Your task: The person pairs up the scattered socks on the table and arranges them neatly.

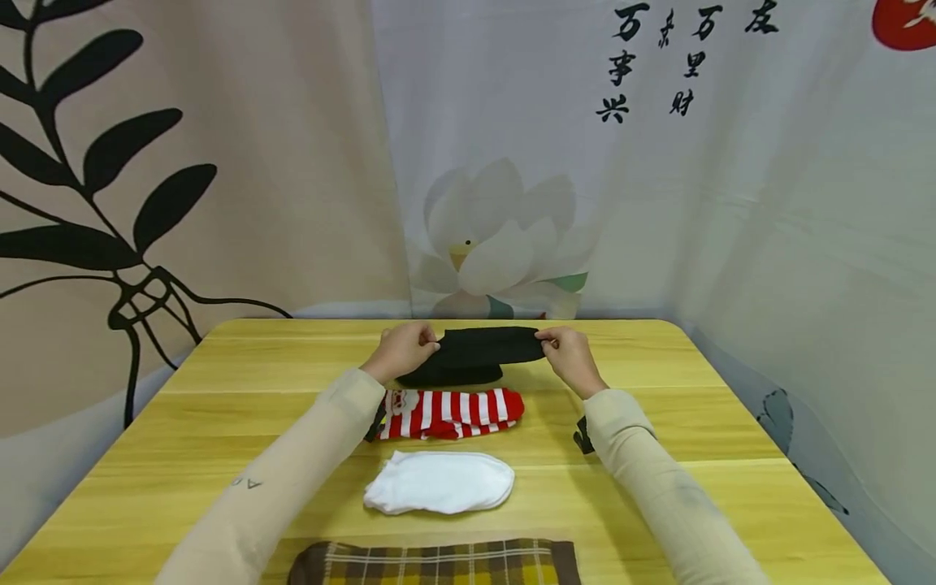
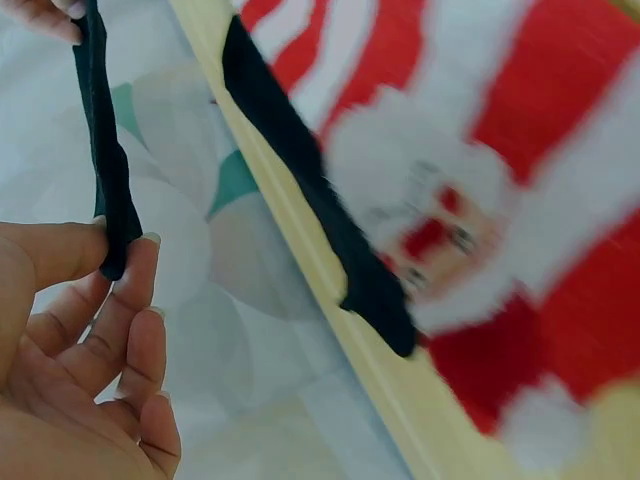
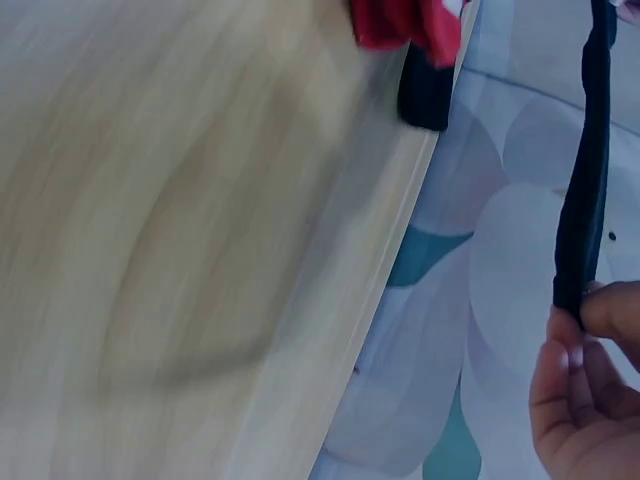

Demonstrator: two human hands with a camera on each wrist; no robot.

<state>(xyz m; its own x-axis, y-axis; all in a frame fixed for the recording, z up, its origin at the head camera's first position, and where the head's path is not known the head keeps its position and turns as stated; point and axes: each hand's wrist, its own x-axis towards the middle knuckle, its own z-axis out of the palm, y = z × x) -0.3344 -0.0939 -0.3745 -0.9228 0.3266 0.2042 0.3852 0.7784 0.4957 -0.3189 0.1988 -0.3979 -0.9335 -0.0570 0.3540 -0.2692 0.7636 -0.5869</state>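
Observation:
A black sock (image 1: 490, 347) is stretched level between both hands above the far part of the table. My left hand (image 1: 404, 351) pinches its left end between thumb and fingers, the other fingers loosely bent in the left wrist view. At the sock's right end, my right hand (image 1: 573, 360) pinches with thumb and fingertips. Beneath it lies another black sock (image 1: 453, 375), partly covered from sight. Nearer me are red-and-white striped socks (image 1: 468, 413) with a bearded, red-hatted figure, seen large in the left wrist view.
White socks (image 1: 439, 482) lie in the middle of the wooden table (image 1: 658, 504). At the front edge of the view is a brown-and-yellow plaid fabric piece (image 1: 453, 561), cut off by the frame. A printed curtain (image 1: 292, 162) hangs behind the table.

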